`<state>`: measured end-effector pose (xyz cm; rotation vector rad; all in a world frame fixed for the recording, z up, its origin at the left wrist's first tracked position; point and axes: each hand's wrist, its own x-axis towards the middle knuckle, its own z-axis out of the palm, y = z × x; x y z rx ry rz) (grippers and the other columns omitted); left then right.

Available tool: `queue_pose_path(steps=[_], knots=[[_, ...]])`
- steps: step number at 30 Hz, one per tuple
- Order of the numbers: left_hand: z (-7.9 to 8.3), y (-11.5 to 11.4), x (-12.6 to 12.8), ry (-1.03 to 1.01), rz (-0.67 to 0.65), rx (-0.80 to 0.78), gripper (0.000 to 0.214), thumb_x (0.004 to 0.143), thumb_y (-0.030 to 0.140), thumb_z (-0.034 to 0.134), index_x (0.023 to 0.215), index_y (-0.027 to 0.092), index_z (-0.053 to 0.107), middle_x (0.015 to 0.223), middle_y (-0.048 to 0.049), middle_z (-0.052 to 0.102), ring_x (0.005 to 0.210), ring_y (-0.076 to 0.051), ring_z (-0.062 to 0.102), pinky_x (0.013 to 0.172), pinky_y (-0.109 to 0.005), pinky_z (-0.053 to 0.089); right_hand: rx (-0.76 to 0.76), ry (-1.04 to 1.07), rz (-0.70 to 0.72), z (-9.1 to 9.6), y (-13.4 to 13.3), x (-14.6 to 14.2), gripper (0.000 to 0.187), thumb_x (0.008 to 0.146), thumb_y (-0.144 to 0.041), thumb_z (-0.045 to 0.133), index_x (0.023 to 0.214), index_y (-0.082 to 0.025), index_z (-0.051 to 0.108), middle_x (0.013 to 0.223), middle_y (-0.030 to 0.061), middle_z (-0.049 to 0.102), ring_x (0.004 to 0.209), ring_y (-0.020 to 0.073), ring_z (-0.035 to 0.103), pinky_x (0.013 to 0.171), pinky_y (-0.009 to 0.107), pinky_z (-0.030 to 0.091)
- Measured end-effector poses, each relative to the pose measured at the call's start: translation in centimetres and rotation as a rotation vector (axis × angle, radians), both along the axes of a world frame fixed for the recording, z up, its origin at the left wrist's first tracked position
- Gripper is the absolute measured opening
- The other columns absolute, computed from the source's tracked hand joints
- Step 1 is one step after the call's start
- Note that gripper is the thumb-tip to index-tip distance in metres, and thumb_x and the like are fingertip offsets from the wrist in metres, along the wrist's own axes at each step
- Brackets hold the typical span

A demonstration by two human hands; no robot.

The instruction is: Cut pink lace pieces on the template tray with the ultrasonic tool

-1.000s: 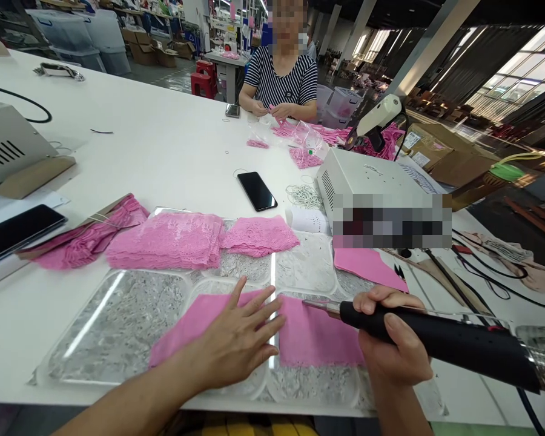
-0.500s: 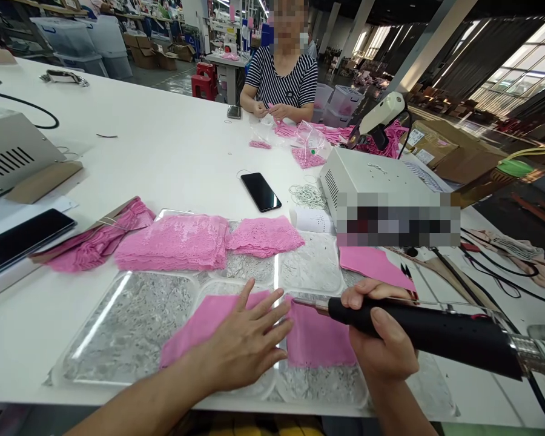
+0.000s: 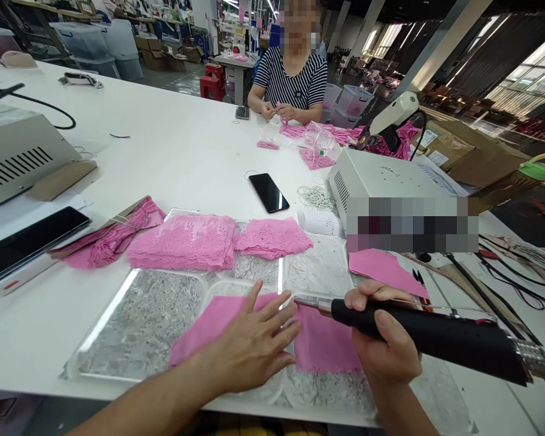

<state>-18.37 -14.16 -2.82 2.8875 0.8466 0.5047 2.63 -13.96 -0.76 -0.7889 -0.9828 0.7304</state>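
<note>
My left hand lies flat with its fingers spread, over a piece of pink fabric on the grey marbled mat. A second pink piece sits just to its right, partly covered by my right arm. My right hand is wrapped round a black cylindrical hand tool with a slim metal tip and a cable at the back. That tip points left, close to my left fingertips, above the upper left corner of the second piece. Whether it touches the fabric I cannot tell.
Behind my hands lie a stack of pink lace and a smaller lace pile. A grey machine box stands right, another left. A phone rests mid-table. Across the table, a person handles pink material.
My view has turned slightly left, so the scene sits further right. Both hands keep nearly the same pose over the fabric, and the tool remains in my right hand.
</note>
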Motion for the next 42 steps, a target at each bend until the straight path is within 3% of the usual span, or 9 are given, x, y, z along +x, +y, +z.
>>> queue_pose_path(steps=[8, 13, 18, 22, 31, 42], knots=[[-0.2, 0.0, 0.1, -0.058, -0.012, -0.035, 0.038, 0.099, 0.044, 0.042, 0.122, 0.019, 0.058, 0.133, -0.0102, 0.058, 0.134, -0.028, 0.043, 0.117, -0.060, -0.002, -0.011, 0.000, 0.026, 0.3, 0.0, -0.2, 0.007, 0.074, -0.019, 0.058, 0.080, -0.019, 0.062, 0.080, 0.0009, 0.059, 0.060, 0.0108, 0.055, 0.059, 0.032, 0.050], [-0.1, 0.1, -0.3, -0.172, 0.065, -0.042, 0.029, 0.098, 0.026, 0.045, 0.120, 0.016, 0.061, 0.129, -0.0070, 0.062, 0.135, -0.027, 0.042, 0.119, -0.057, 0.002, -0.012, 0.036, 0.008, 0.4, 0.2, -0.2, 0.010, 0.071, -0.019, 0.058, 0.080, -0.019, 0.062, 0.080, 0.0011, 0.059, 0.059, 0.0101, 0.054, 0.058, 0.031, 0.049], [0.1, 0.2, -0.9, -0.298, 0.126, -0.068, 0.030, 0.087, 0.009, 0.045, 0.107, 0.014, 0.067, 0.118, -0.0067, 0.069, 0.131, -0.024, 0.047, 0.121, -0.052, 0.010, -0.014, 0.094, -0.015, 0.7, -0.3, 0.6, 0.013, 0.067, -0.019, 0.054, 0.077, -0.017, 0.062, 0.076, 0.0018, 0.058, 0.056, 0.0100, 0.052, 0.053, 0.029, 0.046], [0.2, 0.2, -1.0, -0.291, 0.079, -0.099, 0.031, 0.084, 0.006, 0.046, 0.102, 0.015, 0.069, 0.110, -0.0050, 0.072, 0.128, -0.021, 0.051, 0.121, -0.051, 0.007, -0.032, 0.056, 0.036, 0.7, -1.1, 0.9, 0.010, 0.068, -0.019, 0.056, 0.077, -0.017, 0.061, 0.074, 0.0017, 0.056, 0.055, 0.0104, 0.051, 0.051, 0.029, 0.045], [0.5, 0.2, -1.1, -0.189, -0.170, -0.228, 0.027, 0.087, 0.010, 0.049, 0.105, 0.016, 0.069, 0.120, -0.0027, 0.068, 0.131, -0.019, 0.047, 0.122, -0.042, 0.002, 0.002, 0.040, 0.095, 0.5, -1.1, 0.4, 0.010, 0.072, -0.021, 0.058, 0.081, -0.018, 0.063, 0.076, 0.0016, 0.056, 0.056, 0.0103, 0.053, 0.051, 0.028, 0.047], [0.6, 0.2, -1.1, -0.149, -0.201, -0.294, 0.034, 0.082, 0.005, 0.049, 0.109, 0.017, 0.067, 0.123, -0.0049, 0.066, 0.134, -0.021, 0.043, 0.121, -0.047, 0.001, -0.016, 0.017, 0.113, 0.2, -1.0, 0.4, 0.011, 0.073, -0.023, 0.058, 0.082, -0.019, 0.062, 0.077, 0.0019, 0.057, 0.056, 0.0108, 0.052, 0.052, 0.030, 0.048]])
